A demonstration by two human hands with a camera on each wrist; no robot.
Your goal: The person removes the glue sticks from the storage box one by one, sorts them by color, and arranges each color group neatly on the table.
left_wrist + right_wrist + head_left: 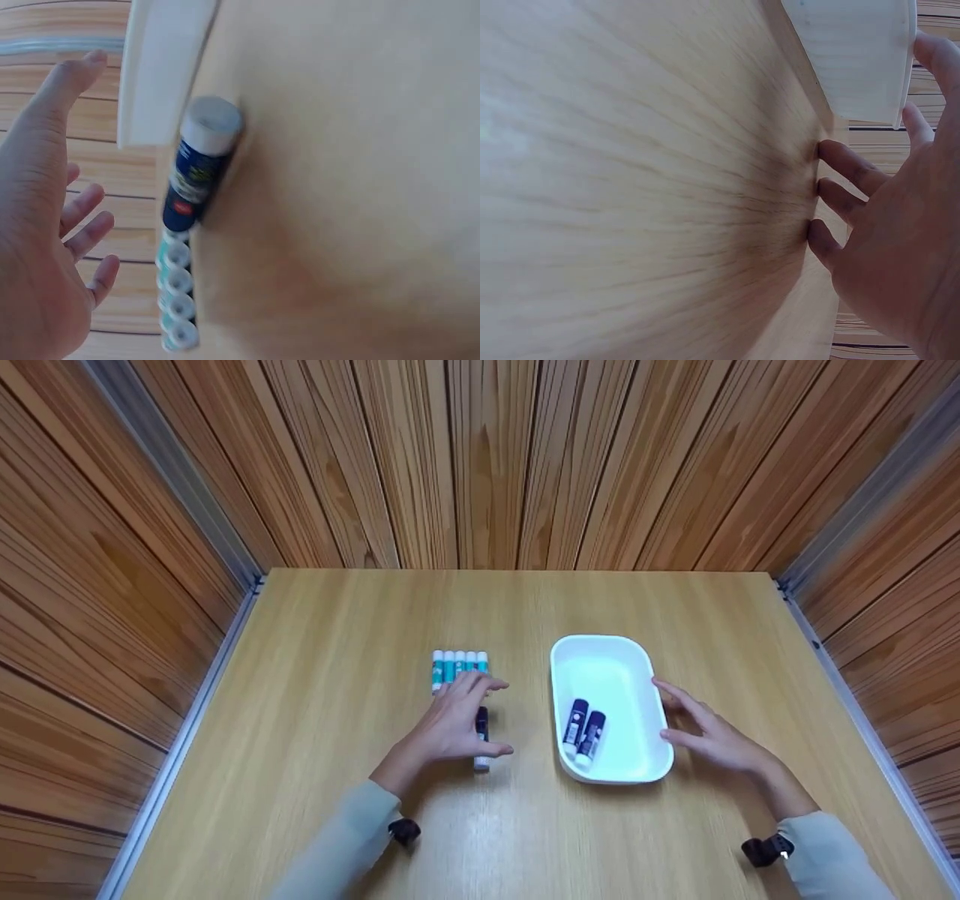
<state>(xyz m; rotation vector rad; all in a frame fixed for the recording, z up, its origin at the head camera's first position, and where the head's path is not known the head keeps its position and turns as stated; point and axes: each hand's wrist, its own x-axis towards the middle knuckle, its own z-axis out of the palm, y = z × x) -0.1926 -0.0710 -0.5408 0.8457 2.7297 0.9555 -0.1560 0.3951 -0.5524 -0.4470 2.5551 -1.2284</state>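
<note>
My left hand (pixel 450 725) is spread over a dark blue glue stick (pixel 196 169) with a white end, which lies on the table. Its thumb and fingers stand apart on either side of the stick, with no grip on it; part of the stick is hidden under the hand in the head view. At the right, my right hand (pixel 716 741) touches the rim of a white plastic basin (pixel 626 682) with thumb and forefinger. Its other fingertips (pixel 826 191) rest on the table beside the basin. Inside the basin lie two dark purple glue sticks (pixel 575 724) with white ends, side by side.
A row of several slim teal and white glue sticks (pixel 460 661) lies just beyond the left hand, partly covered by its fingers. Wood-plank walls (pixel 487 465) enclose the back and sides of the table (pixel 337 660). Dark wrist cameras (pixel 405 831) sit on both wrists.
</note>
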